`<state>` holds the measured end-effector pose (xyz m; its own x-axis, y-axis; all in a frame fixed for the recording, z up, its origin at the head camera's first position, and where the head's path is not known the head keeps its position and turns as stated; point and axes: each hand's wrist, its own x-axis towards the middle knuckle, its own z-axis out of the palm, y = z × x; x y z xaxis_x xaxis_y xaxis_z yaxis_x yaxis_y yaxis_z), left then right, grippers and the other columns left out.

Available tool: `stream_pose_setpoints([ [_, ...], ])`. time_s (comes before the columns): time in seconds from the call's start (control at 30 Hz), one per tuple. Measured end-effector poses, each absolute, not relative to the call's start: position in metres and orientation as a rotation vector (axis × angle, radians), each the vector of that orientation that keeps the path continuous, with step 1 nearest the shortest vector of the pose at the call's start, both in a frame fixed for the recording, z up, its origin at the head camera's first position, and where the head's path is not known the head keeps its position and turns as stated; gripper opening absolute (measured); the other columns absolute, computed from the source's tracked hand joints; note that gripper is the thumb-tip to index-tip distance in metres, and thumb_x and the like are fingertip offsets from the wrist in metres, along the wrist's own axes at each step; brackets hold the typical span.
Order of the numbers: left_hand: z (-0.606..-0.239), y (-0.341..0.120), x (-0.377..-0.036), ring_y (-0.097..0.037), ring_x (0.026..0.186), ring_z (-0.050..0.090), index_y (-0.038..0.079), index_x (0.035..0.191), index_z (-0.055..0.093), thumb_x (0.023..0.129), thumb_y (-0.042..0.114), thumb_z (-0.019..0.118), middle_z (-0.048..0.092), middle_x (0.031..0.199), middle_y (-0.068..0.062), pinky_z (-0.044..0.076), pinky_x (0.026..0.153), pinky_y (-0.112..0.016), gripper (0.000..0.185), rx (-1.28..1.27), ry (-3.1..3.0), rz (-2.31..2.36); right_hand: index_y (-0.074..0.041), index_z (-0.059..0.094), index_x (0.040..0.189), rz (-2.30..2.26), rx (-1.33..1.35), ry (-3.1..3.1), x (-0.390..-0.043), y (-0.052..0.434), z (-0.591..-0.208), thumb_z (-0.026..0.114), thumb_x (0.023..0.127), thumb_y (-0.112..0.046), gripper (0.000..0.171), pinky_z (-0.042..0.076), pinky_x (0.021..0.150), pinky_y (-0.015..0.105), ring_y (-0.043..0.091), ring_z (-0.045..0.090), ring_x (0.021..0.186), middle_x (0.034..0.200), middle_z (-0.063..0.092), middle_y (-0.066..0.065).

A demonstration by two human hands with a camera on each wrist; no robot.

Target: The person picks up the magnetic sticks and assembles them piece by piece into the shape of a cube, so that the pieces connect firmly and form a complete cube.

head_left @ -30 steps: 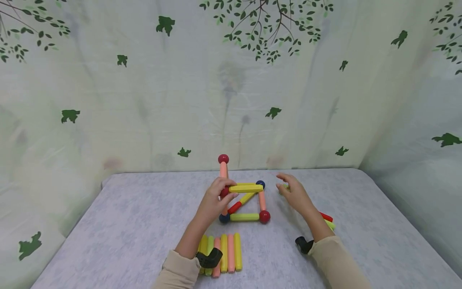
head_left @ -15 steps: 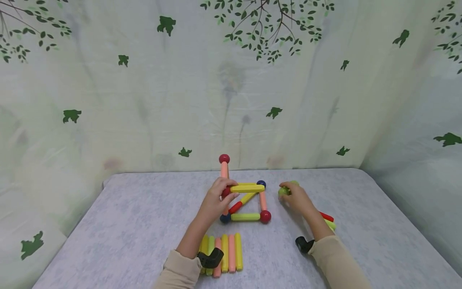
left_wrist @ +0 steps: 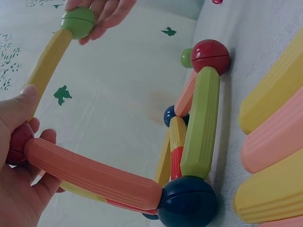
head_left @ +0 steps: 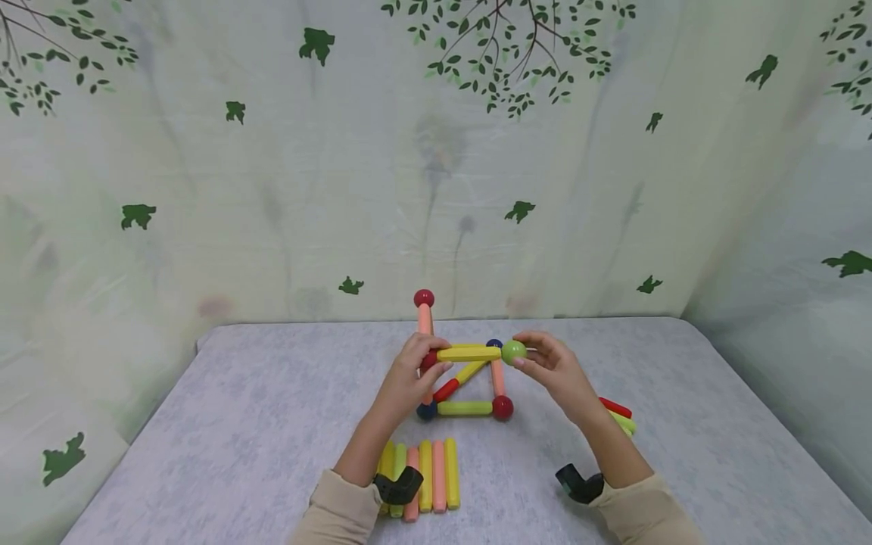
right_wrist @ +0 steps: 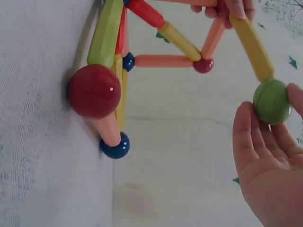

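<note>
A frame of coloured rods and balls [head_left: 466, 390] stands mid-table. My left hand [head_left: 428, 362] grips a raised red joint ball [left_wrist: 16, 142], thumb on the left end of a yellow rod [head_left: 468, 353] held level above the frame. My right hand [head_left: 526, 353] pinches a green ball [head_left: 514, 351] against that rod's right end; in the right wrist view the green ball [right_wrist: 271, 100] sits at my fingertips [right_wrist: 246, 118]. A salmon rod [left_wrist: 90, 175] runs from the held ball down to a dark blue ball [left_wrist: 187, 203]. A salmon post with a red ball [head_left: 423, 298] on top rises behind.
Several loose rods [head_left: 425, 473] lie in a row by my left forearm. A red and a green rod [head_left: 618, 415] lie under my right forearm. A leaf-print curtain [head_left: 272, 189] closes the back and sides of the grey table [head_left: 238, 424].
My right hand took the green ball from the table on the right, lifted it and brought it left to the yellow rod's end. My left hand kept its hold.
</note>
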<state>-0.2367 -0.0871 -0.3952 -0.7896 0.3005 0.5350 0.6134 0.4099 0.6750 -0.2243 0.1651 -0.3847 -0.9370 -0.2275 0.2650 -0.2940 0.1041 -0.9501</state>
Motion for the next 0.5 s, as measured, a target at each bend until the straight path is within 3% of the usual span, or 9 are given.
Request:
stream_pose_setpoints([
  [0.17, -0.395, -0.087, -0.236, -0.011, 0.085, 0.046, 0.012, 0.105, 0.057, 0.080, 0.006, 0.067, 0.049, 0.101, 0.002, 0.047, 0.066, -0.023, 0.027, -0.776, -2.346, -1.332, -0.005, 0.044, 0.124, 1.998, 0.568, -2.278, -0.219, 0.162, -0.383, 0.064, 0.084, -0.020, 0.047, 0.045, 0.083, 0.029, 0.024, 0.052, 0.106, 0.120, 0.047, 0.012],
  [0.37, -0.395, -0.087, -0.237, -0.010, 0.086, 0.046, 0.011, 0.105, 0.057, 0.081, 0.007, 0.066, 0.050, 0.100, -0.001, 0.047, 0.068, -0.023, 0.026, -0.796, -2.334, -1.311, -0.008, 0.032, 0.128, 1.927, 0.386, -2.350, -0.203, 0.164, -0.390, 0.065, 0.084, -0.022, 0.057, 0.047, 0.080, 0.030, 0.028, 0.049, 0.108, 0.120, 0.041, 0.012],
  [0.5, -0.395, -0.087, -0.237, -0.011, 0.086, 0.046, 0.009, 0.105, 0.057, 0.080, 0.005, 0.067, 0.050, 0.101, 0.000, 0.047, 0.068, -0.023, 0.027, -0.799, -2.333, -1.317, -0.008, 0.035, 0.124, 1.952, 0.330, -2.426, -0.188, 0.160, -0.398, 0.065, 0.083, -0.018, 0.052, 0.048, 0.078, 0.030, 0.028, 0.050, 0.103, 0.117, 0.042, 0.015],
])
